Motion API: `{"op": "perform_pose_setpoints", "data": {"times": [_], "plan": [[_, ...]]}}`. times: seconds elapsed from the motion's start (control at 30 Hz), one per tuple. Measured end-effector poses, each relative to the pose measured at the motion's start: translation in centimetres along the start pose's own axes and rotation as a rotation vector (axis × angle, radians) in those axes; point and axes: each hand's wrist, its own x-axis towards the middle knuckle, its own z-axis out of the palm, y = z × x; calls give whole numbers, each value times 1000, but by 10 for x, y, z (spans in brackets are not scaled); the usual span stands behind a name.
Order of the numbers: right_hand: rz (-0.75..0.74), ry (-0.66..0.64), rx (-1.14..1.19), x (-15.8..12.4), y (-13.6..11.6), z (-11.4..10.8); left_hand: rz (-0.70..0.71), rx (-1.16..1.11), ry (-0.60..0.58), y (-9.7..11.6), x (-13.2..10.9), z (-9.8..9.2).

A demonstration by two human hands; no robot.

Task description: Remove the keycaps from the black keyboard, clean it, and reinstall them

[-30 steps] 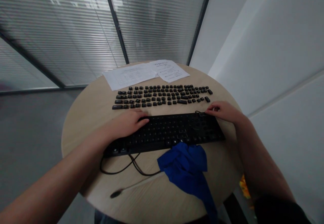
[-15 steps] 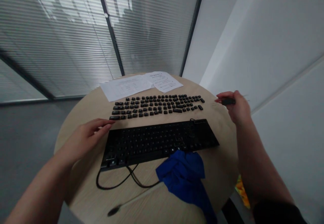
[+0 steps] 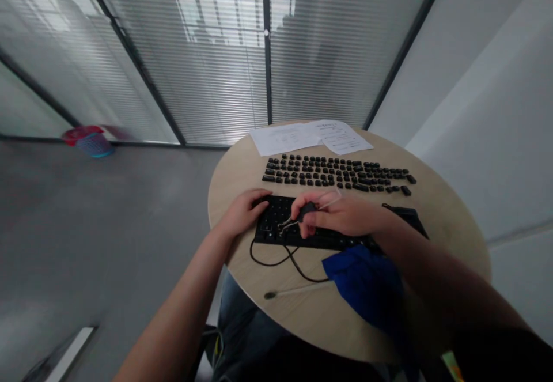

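Observation:
A black keyboard (image 3: 280,220) without its caps lies on a round wooden table (image 3: 440,209). Behind it, several loose black keycaps (image 3: 332,171) are laid out in rows. My left hand (image 3: 242,212) rests on the keyboard's left end, fingers curled over its edge. My right hand (image 3: 341,215) has crossed over the keyboard and is closed on a small wire keycap puller (image 3: 298,215) with a black handle, its wire tips down at the left keys.
A blue cloth (image 3: 367,281) lies at the table's near edge by the keyboard cable (image 3: 276,261). A thin brush (image 3: 298,291) lies in front. Two paper sheets (image 3: 311,135) sit at the far edge. A red and blue basket (image 3: 88,140) stands on the floor, left.
My right hand lifted the puller from the table's right side and carried it across to the keyboard's left end. My left hand returned to the keyboard. The view swung left.

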Motion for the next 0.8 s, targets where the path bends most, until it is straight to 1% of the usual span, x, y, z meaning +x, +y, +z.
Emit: {"op": "perform_pose_setpoints", "data": {"times": [0.03, 0.1, 0.17, 0.27, 0.37, 0.43, 0.53, 0.67, 0.8], "plan": [[-9, -7, 49, 14, 5, 9, 2, -22, 29, 0, -3, -1], [-21, 46, 140, 39, 19, 27, 14, -82, 65, 1, -13, -5], [-14, 117, 189, 56, 37, 41, 29, -153, 34, 2, -26, -11], [-3, 181, 194, 67, 61, 54, 30, -249, -55, 7, -50, -21], [-29, 223, 112, 65, 74, 57, 3, -268, -97, 14, -69, -25], [-41, 228, 21, 62, 77, 56, 4, -223, -98, 18, -74, -23], [-47, 219, -96, 60, 76, 56, 33, -139, -88, 20, -75, -17], [-67, 212, -158, 61, 72, 59, 56, -90, -77, 19, -74, -13], [-89, 196, -232, 63, 69, 61, 79, -76, -86, 19, -75, -14]]}}
